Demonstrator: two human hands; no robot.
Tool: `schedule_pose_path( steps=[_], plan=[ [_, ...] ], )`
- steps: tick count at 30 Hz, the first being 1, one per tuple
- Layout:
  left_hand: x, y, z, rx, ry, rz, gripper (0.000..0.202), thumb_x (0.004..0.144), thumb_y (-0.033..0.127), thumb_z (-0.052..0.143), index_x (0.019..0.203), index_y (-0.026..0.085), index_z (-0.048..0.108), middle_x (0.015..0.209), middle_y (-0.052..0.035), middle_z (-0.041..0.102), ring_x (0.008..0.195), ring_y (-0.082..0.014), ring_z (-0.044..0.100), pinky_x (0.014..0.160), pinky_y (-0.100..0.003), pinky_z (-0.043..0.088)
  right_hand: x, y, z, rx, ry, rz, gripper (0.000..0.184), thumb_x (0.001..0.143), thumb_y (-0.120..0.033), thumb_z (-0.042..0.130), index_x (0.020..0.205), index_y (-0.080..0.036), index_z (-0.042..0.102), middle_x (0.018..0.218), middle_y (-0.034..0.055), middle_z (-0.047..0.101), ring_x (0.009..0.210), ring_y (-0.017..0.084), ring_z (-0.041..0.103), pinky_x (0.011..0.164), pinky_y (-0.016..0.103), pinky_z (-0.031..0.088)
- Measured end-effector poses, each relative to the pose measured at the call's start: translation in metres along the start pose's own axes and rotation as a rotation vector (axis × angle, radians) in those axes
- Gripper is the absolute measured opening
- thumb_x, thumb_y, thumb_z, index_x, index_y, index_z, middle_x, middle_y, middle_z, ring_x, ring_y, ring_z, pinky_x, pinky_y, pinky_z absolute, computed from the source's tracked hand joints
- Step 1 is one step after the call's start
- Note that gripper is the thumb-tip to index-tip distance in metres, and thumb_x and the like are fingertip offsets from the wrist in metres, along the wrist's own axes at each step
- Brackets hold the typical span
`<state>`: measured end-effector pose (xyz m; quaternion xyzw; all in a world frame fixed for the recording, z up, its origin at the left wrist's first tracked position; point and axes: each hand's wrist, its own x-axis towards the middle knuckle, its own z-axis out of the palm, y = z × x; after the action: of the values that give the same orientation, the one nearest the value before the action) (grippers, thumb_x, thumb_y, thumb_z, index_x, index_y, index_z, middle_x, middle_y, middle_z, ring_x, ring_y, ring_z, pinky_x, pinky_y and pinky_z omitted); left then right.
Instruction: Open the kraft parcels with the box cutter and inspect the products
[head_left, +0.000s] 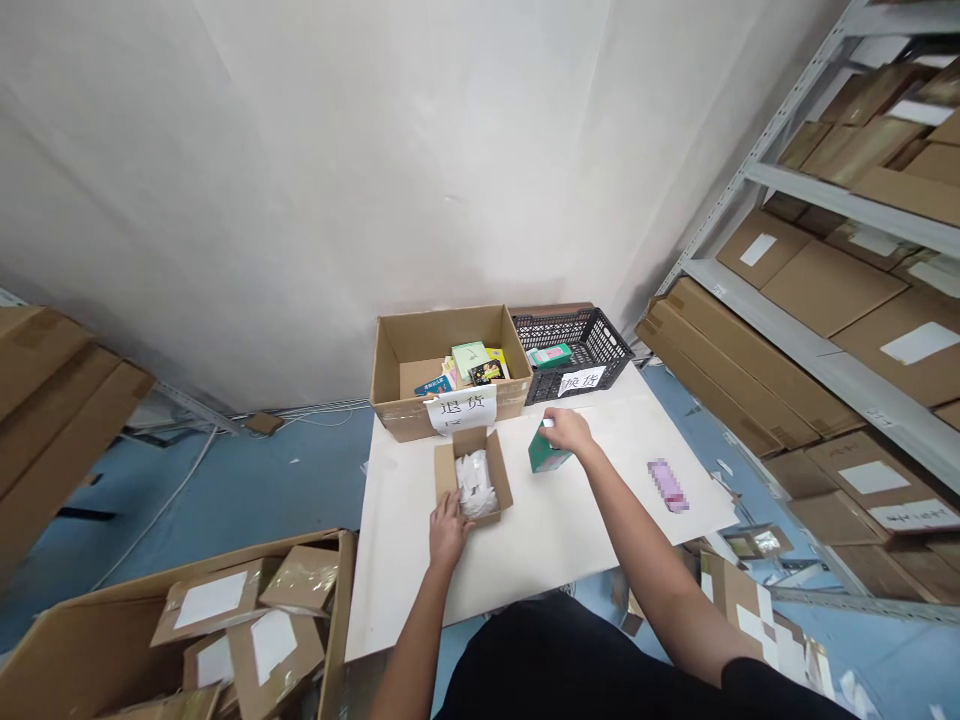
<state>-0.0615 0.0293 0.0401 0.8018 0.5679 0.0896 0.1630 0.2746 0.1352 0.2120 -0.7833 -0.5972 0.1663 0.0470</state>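
We can't see much of the top of the green box (548, 457) — the right hand (568, 430) covers it, fingers closed round it. It has flat sides and tilts over the white table (525, 540); we can't tell where its long side points. The left hand (448, 530), partly spread, touches the small brown box (445, 468) — maybe gripping, we can't tell.

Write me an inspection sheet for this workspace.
Surface: white table.
Job's things: small box, open, white packing inside; green box.
Clutter: pink item, blurred, on the table's right.
Hands: left hand touches the small box; right hand grips the green box.
Cables: white cable on the floor, left.
Surroundings: labelled carton and black crate at the table's back; loaded shelves right; parcel bin near left.
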Motion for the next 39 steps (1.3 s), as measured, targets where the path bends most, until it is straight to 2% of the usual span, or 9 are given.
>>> schedule_pose_path(
  steps=[7, 11, 15, 20, 27, 30, 32, 36, 39],
  plan=[
    [-0.018, -0.042, -0.020, -0.024, -0.022, -0.026, 0.010, 0.084, 0.025, 0.074, 0.085, 0.028, 0.083, 0.153, -0.0029, 0.061, 0.149, -0.0369, 0.043, 0.113, -0.052, 0.048, -0.005, 0.001, 0.100, 0.008, -0.245, -0.003, 0.030, 0.086, -0.034, 0.070, 0.114, -0.025, 0.076, 0.115, 0.0084, 0.077, 0.108, 0.026, 0.070, 0.082, 0.028, 0.048],
    [-0.031, -0.045, -0.023, -0.054, 0.001, -0.032, 0.013, 0.082, 0.023, 0.074, 0.092, 0.027, 0.082, 0.149, -0.0056, 0.063, 0.148, -0.0363, 0.046, 0.118, -0.051, 0.046, -0.022, 0.024, 0.134, 0.164, -0.165, -0.043, 0.052, 0.092, -0.044, 0.069, 0.139, -0.021, 0.064, 0.140, 0.0135, 0.064, 0.124, 0.026, 0.065, 0.100, 0.031, 0.048],
    [-0.035, -0.031, -0.031, -0.106, 0.112, -0.018, 0.035, 0.092, 0.026, 0.063, 0.125, 0.026, 0.074, 0.145, -0.0073, 0.065, 0.144, -0.0312, 0.050, 0.120, -0.047, 0.045, -0.042, 0.054, 0.135, 0.241, -0.148, -0.233, 0.084, 0.078, -0.035, 0.086, 0.153, -0.025, 0.052, 0.162, 0.0133, 0.045, 0.149, 0.029, 0.043, 0.116, 0.036, 0.040],
    [-0.003, 0.020, -0.034, -0.182, 0.241, 0.015, 0.047, 0.101, 0.025, 0.048, 0.146, 0.026, 0.060, 0.138, -0.0084, 0.068, 0.135, -0.0269, 0.057, 0.119, -0.041, 0.043, -0.055, 0.068, 0.125, 0.197, -0.202, -0.301, 0.069, 0.079, -0.009, 0.077, 0.144, -0.027, 0.061, 0.160, 0.0097, 0.049, 0.143, 0.026, 0.052, 0.116, 0.037, 0.042],
    [0.088, 0.099, 0.003, -0.450, -0.114, 0.116, 0.088, 0.083, 0.020, 0.073, 0.163, 0.024, 0.036, 0.158, -0.0101, 0.053, 0.144, -0.0279, 0.052, 0.119, -0.039, 0.043, -0.047, 0.068, 0.110, 0.400, -0.172, -0.280, 0.042, 0.092, -0.028, 0.071, 0.134, -0.030, 0.071, 0.147, 0.0043, 0.065, 0.136, 0.024, 0.060, 0.116, 0.037, 0.044],
    [0.110, 0.117, 0.019, -0.648, -0.261, 0.052, 0.109, 0.071, 0.026, 0.088, 0.164, 0.022, 0.032, 0.163, -0.0155, 0.047, 0.138, -0.0319, 0.057, 0.116, -0.041, 0.045, -0.040, 0.070, 0.110, 0.579, -0.104, -0.219, 0.037, 0.102, -0.042, 0.054, 0.129, -0.028, 0.074, 0.136, 0.0045, 0.072, 0.128, 0.025, 0.065, 0.111, 0.037, 0.047],
    [0.118, 0.126, 0.024, -0.689, -0.282, -0.032, 0.105, 0.073, 0.031, 0.088, 0.163, 0.025, 0.034, 0.157, -0.0146, 0.055, 0.127, -0.0310, 0.066, 0.109, -0.040, 0.049, -0.033, 0.067, 0.114, 0.647, -0.032, -0.116, 0.039, 0.102, -0.047, 0.050, 0.127, -0.028, 0.074, 0.127, 0.0043, 0.076, 0.118, 0.024, 0.069, 0.105, 0.036, 0.050],
    [0.124, 0.141, 0.022, -0.567, -0.238, -0.153, 0.090, 0.083, 0.037, 0.079, 0.161, 0.025, 0.037, 0.143, -0.0132, 0.067, 0.124, -0.0302, 0.067, 0.105, -0.040, 0.049, -0.017, 0.057, 0.130, 0.676, 0.108, 0.226, 0.043, 0.097, -0.056, 0.056, 0.122, -0.024, 0.070, 0.103, 0.0048, 0.079, 0.099, 0.023, 0.073, 0.092, 0.032, 0.052],
    [0.125, 0.146, 0.017, -0.459, -0.262, -0.148, 0.091, 0.085, 0.034, 0.074, 0.164, 0.022, 0.031, 0.139, -0.0135, 0.069, 0.125, -0.0297, 0.066, 0.104, -0.037, 0.048, -0.012, 0.053, 0.145, 0.735, 0.222, 0.330, 0.042, 0.095, -0.057, 0.055, 0.110, -0.020, 0.069, 0.089, 0.0053, 0.077, 0.086, 0.024, 0.073, 0.079, 0.030, 0.052]
  ],
)
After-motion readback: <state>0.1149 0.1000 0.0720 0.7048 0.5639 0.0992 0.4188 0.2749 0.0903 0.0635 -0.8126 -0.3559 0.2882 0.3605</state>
